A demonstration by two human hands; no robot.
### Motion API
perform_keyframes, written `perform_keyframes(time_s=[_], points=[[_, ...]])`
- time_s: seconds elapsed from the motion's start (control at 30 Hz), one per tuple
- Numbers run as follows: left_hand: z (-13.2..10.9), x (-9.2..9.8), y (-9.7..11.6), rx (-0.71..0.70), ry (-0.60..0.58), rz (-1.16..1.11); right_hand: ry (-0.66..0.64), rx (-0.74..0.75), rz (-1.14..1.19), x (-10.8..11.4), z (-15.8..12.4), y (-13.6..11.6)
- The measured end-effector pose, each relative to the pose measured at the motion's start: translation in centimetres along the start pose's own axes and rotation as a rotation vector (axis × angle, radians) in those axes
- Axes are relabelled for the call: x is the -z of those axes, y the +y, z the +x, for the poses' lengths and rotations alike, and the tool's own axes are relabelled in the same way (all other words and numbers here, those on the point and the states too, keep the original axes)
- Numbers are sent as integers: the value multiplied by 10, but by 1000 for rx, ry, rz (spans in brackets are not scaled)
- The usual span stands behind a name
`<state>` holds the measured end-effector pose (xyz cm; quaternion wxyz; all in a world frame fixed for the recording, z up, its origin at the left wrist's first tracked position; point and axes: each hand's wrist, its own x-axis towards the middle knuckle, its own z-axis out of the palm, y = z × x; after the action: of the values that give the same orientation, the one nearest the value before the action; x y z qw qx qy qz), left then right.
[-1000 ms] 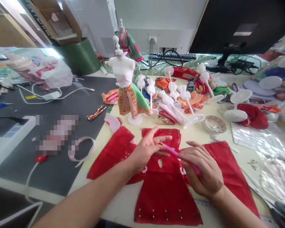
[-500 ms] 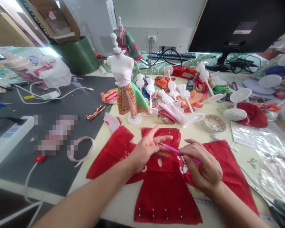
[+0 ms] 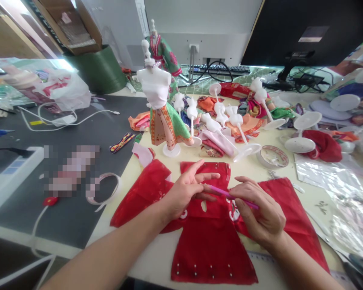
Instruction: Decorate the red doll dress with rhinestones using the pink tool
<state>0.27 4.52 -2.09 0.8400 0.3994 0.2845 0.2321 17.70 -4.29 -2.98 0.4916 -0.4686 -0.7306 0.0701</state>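
A small red doll robe [image 3: 210, 237] lies spread flat on the cream table [image 3: 302, 193], sleeves out to both sides, with pins along its lower hem. My left hand [image 3: 186, 190] rests on its upper middle, fingers stretched out and pressing the cloth down. My right hand [image 3: 260, 211] pinches a thin pink stick [image 3: 222, 192] whose tip points left, close to my left fingers near the neckline.
A white doll mannequin [image 3: 157, 96] in a green and orange skirt stands behind the robe. Several small white mannequins and bright doll clothes [image 3: 230, 121] lie beyond. A tape roll [image 3: 272, 157], clear plastic bags [image 3: 329, 177], a dark mat [image 3: 87, 133] at left, and a monitor [image 3: 308, 28].
My right hand has risen slightly and drawn the pink stick a little toward the neckline. My left hand has stayed pressed on the robe.
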Motion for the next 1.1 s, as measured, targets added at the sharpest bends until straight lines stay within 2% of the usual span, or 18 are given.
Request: perform_keyframes(time_s=[0.8,1.1], points=[[2,1,-1,18,42,-4,-29,56,-44,2,1,-3],[3,0,0,39,70,-6,9,24,-51,2,-1,-1]])
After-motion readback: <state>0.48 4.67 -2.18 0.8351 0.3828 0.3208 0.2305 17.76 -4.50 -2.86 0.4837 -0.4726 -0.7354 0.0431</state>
